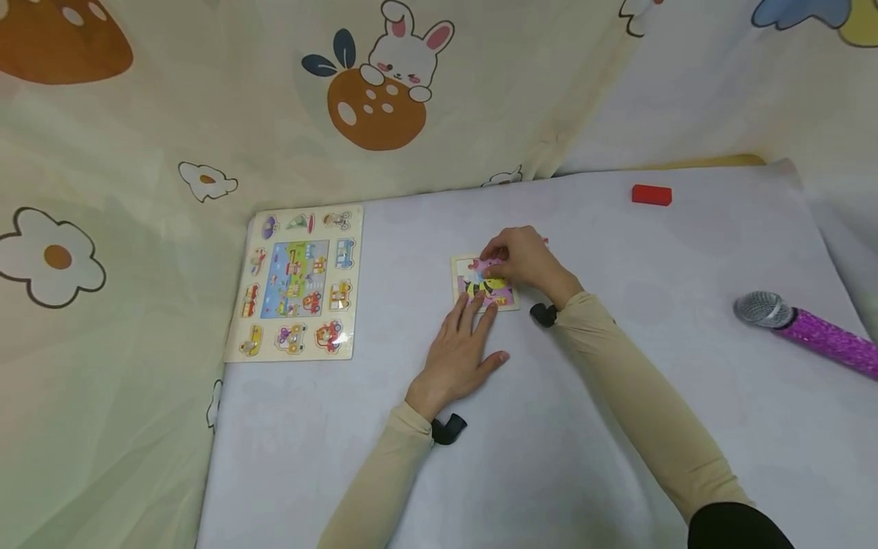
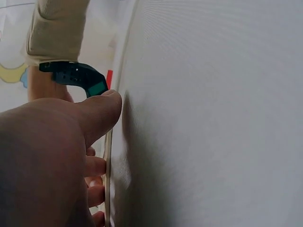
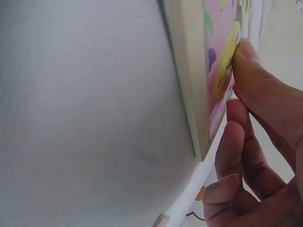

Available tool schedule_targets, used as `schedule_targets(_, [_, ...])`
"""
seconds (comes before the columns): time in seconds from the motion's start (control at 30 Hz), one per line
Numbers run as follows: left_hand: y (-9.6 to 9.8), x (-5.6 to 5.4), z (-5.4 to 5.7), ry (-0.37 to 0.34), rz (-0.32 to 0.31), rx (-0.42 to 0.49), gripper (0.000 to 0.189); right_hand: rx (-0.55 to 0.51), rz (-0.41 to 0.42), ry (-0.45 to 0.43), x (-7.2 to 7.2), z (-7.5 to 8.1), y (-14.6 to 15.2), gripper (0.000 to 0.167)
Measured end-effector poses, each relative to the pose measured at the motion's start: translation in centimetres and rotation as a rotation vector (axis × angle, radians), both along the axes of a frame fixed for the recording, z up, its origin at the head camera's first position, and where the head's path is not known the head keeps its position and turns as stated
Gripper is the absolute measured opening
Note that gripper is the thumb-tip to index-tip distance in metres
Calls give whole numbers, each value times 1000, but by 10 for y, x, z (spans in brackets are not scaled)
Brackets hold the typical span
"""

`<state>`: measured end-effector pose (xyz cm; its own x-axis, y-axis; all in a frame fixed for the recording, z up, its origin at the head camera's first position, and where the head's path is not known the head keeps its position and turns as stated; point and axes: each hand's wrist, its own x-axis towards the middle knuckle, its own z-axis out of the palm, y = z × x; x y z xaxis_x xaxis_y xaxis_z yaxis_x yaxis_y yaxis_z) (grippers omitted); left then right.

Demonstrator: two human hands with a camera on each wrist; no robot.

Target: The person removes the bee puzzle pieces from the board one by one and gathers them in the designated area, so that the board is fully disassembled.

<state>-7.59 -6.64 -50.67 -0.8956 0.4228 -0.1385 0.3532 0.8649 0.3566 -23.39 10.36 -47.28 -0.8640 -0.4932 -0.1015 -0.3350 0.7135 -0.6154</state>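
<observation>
A small square picture puzzle [image 1: 507, 300] with a pale wooden frame and a pink, yellow and blue picture lies mid-table. My left hand [image 1: 458, 354] rests with straight fingers on the near edge of its board, thumb spread to the side. Over the far right part of the board, my right hand [image 1: 527, 259] pinches a pink puzzle piece [image 1: 488, 264] between thumb and fingers, against the picture. Up close in the right wrist view, the thumb [image 3: 265, 85] touches the board's picture side. The left wrist view shows the left thumb [image 2: 102, 113] beside the tabletop.
A larger vehicle puzzle board [image 1: 346, 316] lies at the table's left. A red block [image 1: 652, 195] sits at the back right, and a microphone with a glittery purple handle [image 1: 830, 339] lies at the right. Just beyond the right hand a small pink bit [image 1: 546, 241] shows.
</observation>
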Motion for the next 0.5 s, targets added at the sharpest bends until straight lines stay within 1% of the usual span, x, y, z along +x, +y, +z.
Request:
schedule_targets(0.17, [0,-1,0,-3,1,-3,81,-4,1,-12,-1,1,0,27])
schedule_targets(0.4, [0,0,1,-10,1,-4,82,-10,17,-26,-4,-5,1,27])
schedule_targets(0.5, [1,0,1,-4,0,-7,82,-10,25,-30,-5,-4,2,27])
